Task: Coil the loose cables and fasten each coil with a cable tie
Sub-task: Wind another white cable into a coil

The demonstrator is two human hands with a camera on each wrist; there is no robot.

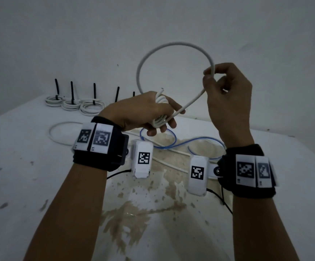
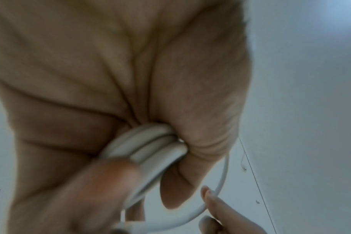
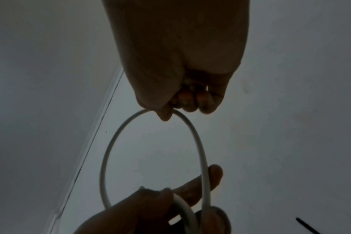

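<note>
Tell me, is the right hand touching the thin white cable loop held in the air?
Touching. The head view shows the right hand pinching the white cable loop between thumb and fingertip.

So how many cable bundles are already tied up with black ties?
3 for sure, in a row at the table's far left: left coil, middle coil, right coil. Two more black ties stand nearby; the hands may hide other coils.

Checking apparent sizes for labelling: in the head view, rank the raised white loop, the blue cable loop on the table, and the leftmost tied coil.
1. Raised white loop, though nearer the camera.
2. Blue cable loop.
3. Leftmost tied coil, farthest away.
</note>
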